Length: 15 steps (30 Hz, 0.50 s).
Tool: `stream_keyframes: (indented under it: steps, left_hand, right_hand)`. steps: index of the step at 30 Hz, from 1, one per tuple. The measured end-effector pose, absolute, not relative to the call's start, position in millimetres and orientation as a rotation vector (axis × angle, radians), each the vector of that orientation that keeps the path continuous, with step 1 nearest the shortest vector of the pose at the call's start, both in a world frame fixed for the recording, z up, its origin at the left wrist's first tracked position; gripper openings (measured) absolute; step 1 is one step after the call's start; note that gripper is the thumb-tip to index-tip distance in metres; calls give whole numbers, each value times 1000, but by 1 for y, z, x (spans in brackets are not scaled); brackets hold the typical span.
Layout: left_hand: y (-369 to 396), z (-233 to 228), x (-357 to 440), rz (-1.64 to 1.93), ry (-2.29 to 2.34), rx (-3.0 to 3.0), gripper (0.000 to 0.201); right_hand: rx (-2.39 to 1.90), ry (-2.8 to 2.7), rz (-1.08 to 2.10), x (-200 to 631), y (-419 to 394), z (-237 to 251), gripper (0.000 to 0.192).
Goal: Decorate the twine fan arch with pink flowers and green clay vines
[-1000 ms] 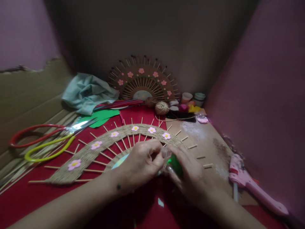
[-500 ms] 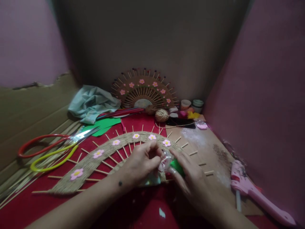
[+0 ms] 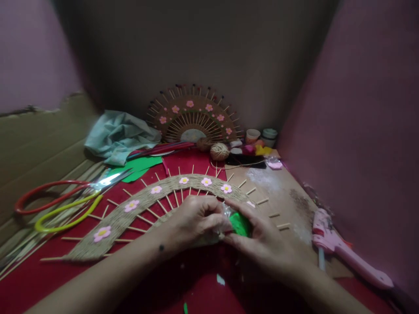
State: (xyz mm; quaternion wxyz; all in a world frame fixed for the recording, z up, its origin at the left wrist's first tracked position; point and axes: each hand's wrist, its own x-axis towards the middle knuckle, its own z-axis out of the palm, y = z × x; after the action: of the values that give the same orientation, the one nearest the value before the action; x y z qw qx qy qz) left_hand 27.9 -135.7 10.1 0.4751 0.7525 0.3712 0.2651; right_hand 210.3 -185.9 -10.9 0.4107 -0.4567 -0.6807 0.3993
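Green pieces [image 3: 240,224] in a clear plastic bag [image 3: 225,213] sit between our hands: our right hand [image 3: 262,237] cups them, our left hand [image 3: 196,218] pinches the bag, above the jute fan [image 3: 131,209] on the red surface [image 3: 203,288].

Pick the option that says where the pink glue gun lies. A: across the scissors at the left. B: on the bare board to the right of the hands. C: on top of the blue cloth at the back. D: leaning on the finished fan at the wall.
B: the pink glue gun lies flat on the board beyond the right hand, far from the scissors and the blue cloth.
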Motion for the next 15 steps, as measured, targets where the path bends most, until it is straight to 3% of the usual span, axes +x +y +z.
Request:
stream_keyframes:
  steps: [3, 5, 10, 15]
  left_hand:
    - [-137, 16, 27, 629, 859, 1668, 8]
    - [-137, 20, 26, 599, 780, 1605, 5]
    - [-136, 20, 25, 642, 759, 1894, 9]
    - [-137, 15, 25, 710, 793, 2134, 13]
  right_hand:
    - [-1028, -1321, 1623, 212, -186, -5, 61]
    - [-908, -1120, 1818, 213, -185, -6, 56]
    - [-771, -981, 1821, 210, -183, -18, 24]
    - [-787, -1024, 1771, 207, -182, -17, 20]
